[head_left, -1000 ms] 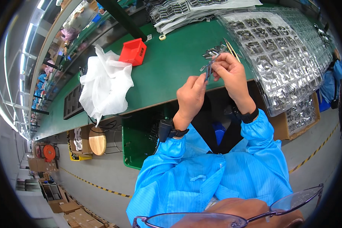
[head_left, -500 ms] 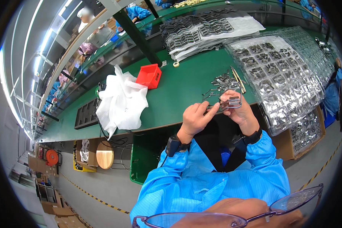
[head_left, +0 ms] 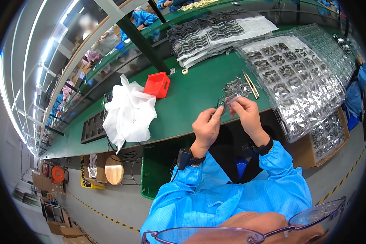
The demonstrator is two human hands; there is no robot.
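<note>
I am holding a small grey metal part (head_left: 227, 100) between both hands, just above the near edge of the green table (head_left: 191, 97). My left hand (head_left: 206, 128) is pinching the part's left end, its fingers (head_left: 216, 114) closed on it between thumb and forefinger; my right hand (head_left: 246, 115) is gripping the other end, its fingers (head_left: 234, 105) curled shut around the piece. The part is too small for me to tell its exact shape or which way it is facing. Just beyond my fingers, a loose pile of similar metal parts (head_left: 234, 86) is lying on the table, and a pair of yellow tweezers (head_left: 251, 84) is resting just to the right of that pile. Further right of my right-hand fingers, clear blister trays (head_left: 297, 77) with many pockets are spreading across the table, many pockets already carrying dark pieces. Well to the left of my left-hand fingers, a crumpled white plastic bag (head_left: 128, 112) is sitting near a small red bin (head_left: 157, 84). In my judgement, this step is going best when I am keeping both pinches light and close to the ends, so that the middle of the part is staying visible, and when I am working low over the table, so that a dropped piece is landing beside the pile rather than in my lap.
</note>
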